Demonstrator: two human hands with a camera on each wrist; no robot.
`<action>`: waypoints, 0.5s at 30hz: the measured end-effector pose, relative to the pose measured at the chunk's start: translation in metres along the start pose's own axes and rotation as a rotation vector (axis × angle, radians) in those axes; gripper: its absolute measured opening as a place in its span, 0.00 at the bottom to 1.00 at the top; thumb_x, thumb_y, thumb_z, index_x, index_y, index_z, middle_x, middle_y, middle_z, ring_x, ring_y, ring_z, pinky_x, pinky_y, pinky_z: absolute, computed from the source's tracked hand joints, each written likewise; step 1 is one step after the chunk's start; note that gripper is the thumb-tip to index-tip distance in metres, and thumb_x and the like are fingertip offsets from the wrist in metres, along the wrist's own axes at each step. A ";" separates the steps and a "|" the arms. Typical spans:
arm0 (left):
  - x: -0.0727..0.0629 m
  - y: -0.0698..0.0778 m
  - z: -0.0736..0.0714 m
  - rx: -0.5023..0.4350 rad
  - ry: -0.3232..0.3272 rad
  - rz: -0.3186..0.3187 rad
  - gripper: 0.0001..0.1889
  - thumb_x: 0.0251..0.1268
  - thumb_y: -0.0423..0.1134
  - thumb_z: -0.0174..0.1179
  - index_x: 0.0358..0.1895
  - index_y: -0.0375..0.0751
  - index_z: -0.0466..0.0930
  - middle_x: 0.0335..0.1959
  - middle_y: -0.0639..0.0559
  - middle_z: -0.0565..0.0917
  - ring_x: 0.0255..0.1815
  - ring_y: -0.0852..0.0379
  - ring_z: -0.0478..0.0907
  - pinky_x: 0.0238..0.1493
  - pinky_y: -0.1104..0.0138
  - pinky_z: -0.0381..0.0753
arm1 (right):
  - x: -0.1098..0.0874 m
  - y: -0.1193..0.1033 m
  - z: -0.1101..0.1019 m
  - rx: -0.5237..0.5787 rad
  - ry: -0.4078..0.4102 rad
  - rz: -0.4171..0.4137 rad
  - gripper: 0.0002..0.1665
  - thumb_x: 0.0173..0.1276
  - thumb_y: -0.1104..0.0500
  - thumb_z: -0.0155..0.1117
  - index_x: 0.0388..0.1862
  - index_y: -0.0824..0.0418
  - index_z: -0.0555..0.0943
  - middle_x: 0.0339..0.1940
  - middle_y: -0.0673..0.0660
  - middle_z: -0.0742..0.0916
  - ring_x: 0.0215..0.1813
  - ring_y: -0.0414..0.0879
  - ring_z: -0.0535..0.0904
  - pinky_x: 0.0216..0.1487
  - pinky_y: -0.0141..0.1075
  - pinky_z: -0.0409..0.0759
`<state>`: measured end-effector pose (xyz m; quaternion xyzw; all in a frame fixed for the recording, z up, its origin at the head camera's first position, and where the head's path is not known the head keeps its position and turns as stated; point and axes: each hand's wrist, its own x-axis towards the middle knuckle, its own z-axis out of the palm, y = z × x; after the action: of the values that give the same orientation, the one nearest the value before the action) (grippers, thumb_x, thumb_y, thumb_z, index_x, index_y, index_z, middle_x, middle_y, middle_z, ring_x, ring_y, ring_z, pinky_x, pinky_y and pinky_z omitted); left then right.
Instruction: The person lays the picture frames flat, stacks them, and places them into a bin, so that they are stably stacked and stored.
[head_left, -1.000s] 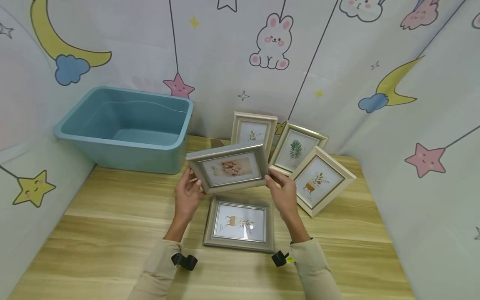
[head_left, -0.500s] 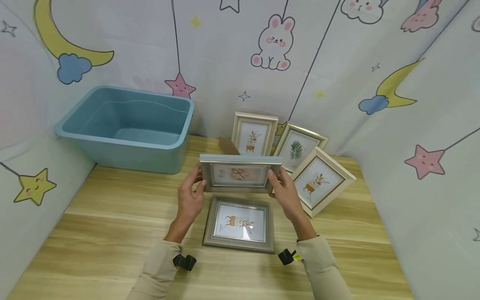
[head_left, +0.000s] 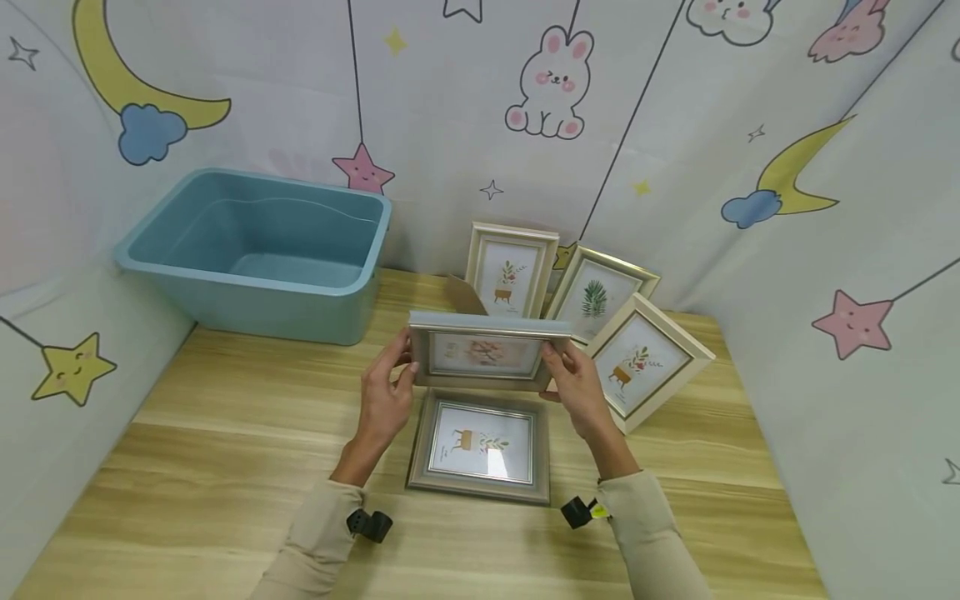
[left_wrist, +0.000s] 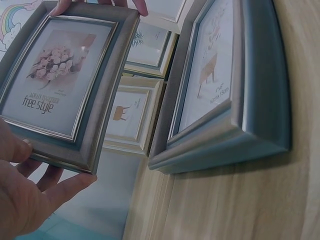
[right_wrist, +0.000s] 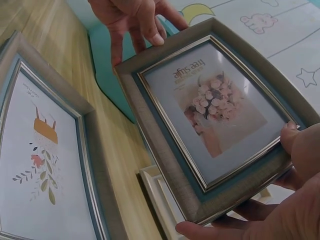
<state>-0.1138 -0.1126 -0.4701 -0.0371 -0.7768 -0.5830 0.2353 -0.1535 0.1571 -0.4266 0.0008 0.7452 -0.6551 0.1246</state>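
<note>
Both hands hold one grey-brown picture frame (head_left: 487, 353) on its side, tilted up above the table. Its picture, a pink flower bouquet, shows clearly in the left wrist view. My left hand (head_left: 385, 394) grips the frame's left end, thumb on the front edge and fingers behind. At the other end my right hand (head_left: 581, 390) pinches it, thumb on the front, as the right wrist view confirms. Just below lies a second grey-brown picture frame (head_left: 480, 446), flat on the table, with a plant-pot print. A brown stand flap (head_left: 466, 295) sticks out behind the held frame.
Behind, a cream picture frame (head_left: 513, 265) and a gold-edged frame (head_left: 600, 287) with a green leaf stand near the cloth wall. A cream frame (head_left: 648, 360) leans at an angle on the right. At the back left is a blue plastic tub (head_left: 247, 312).
The held picture frame has turned from a slant to level and tipped more upright, shifting slightly right. Both hands moved with it; the flat frame stayed put.
</note>
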 end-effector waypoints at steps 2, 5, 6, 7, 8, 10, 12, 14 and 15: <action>0.000 0.001 -0.001 0.001 -0.018 -0.012 0.29 0.64 0.16 0.55 0.69 0.31 0.70 0.53 0.28 0.82 0.50 0.33 0.82 0.41 0.47 0.87 | -0.001 0.002 0.000 0.004 0.006 -0.004 0.28 0.80 0.49 0.50 0.74 0.56 0.68 0.70 0.67 0.75 0.67 0.66 0.75 0.56 0.63 0.80; 0.001 0.000 -0.002 0.004 -0.048 -0.031 0.28 0.66 0.18 0.54 0.70 0.32 0.69 0.55 0.29 0.81 0.52 0.34 0.81 0.44 0.46 0.86 | -0.002 0.005 0.001 0.018 0.017 -0.004 0.27 0.81 0.51 0.50 0.74 0.57 0.68 0.69 0.68 0.76 0.66 0.65 0.75 0.56 0.63 0.80; 0.002 0.000 -0.003 0.005 -0.062 -0.037 0.28 0.66 0.18 0.54 0.71 0.32 0.69 0.56 0.30 0.81 0.53 0.34 0.81 0.45 0.46 0.86 | -0.002 0.007 0.001 0.025 0.019 -0.006 0.27 0.81 0.51 0.50 0.74 0.57 0.68 0.69 0.68 0.76 0.66 0.65 0.75 0.56 0.63 0.80; 0.002 0.000 -0.003 0.004 -0.075 -0.043 0.28 0.67 0.18 0.54 0.71 0.33 0.68 0.57 0.30 0.80 0.54 0.34 0.80 0.46 0.45 0.85 | -0.003 0.008 0.002 0.029 0.021 -0.010 0.26 0.81 0.51 0.50 0.73 0.58 0.68 0.69 0.68 0.76 0.66 0.65 0.74 0.56 0.64 0.80; 0.003 0.000 -0.004 0.004 -0.091 -0.047 0.28 0.68 0.18 0.53 0.71 0.32 0.68 0.57 0.30 0.80 0.55 0.34 0.80 0.48 0.45 0.85 | -0.003 0.010 0.002 0.040 0.025 -0.012 0.26 0.81 0.52 0.50 0.73 0.59 0.69 0.69 0.68 0.75 0.67 0.65 0.74 0.56 0.64 0.79; 0.005 0.001 -0.004 -0.008 -0.130 -0.054 0.28 0.69 0.19 0.52 0.72 0.31 0.67 0.60 0.29 0.78 0.57 0.34 0.79 0.52 0.45 0.83 | -0.005 0.014 0.002 0.057 0.034 -0.022 0.26 0.81 0.52 0.50 0.72 0.61 0.68 0.70 0.68 0.74 0.70 0.65 0.70 0.57 0.64 0.79; 0.007 0.001 -0.004 -0.023 -0.174 -0.056 0.28 0.70 0.20 0.52 0.73 0.30 0.64 0.64 0.29 0.76 0.60 0.33 0.78 0.57 0.46 0.81 | -0.006 0.019 0.002 0.078 0.048 -0.028 0.25 0.81 0.53 0.50 0.71 0.63 0.68 0.73 0.67 0.72 0.74 0.64 0.66 0.58 0.64 0.78; 0.010 0.002 -0.003 -0.045 -0.224 -0.061 0.29 0.71 0.22 0.53 0.74 0.29 0.61 0.67 0.29 0.73 0.63 0.33 0.76 0.61 0.46 0.78 | -0.008 0.024 0.002 0.099 0.065 -0.031 0.25 0.81 0.54 0.50 0.70 0.63 0.68 0.75 0.64 0.69 0.77 0.63 0.62 0.58 0.64 0.78; 0.011 0.002 -0.003 -0.053 -0.250 -0.065 0.31 0.71 0.23 0.54 0.75 0.30 0.59 0.69 0.29 0.71 0.65 0.33 0.74 0.63 0.45 0.76 | -0.009 0.027 0.002 0.106 0.074 -0.034 0.24 0.81 0.54 0.50 0.70 0.62 0.69 0.76 0.63 0.68 0.78 0.63 0.61 0.58 0.64 0.78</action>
<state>-0.1221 -0.1171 -0.4628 -0.0903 -0.7853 -0.6013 0.1165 -0.1403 0.1605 -0.4513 0.0191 0.7133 -0.6954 0.0854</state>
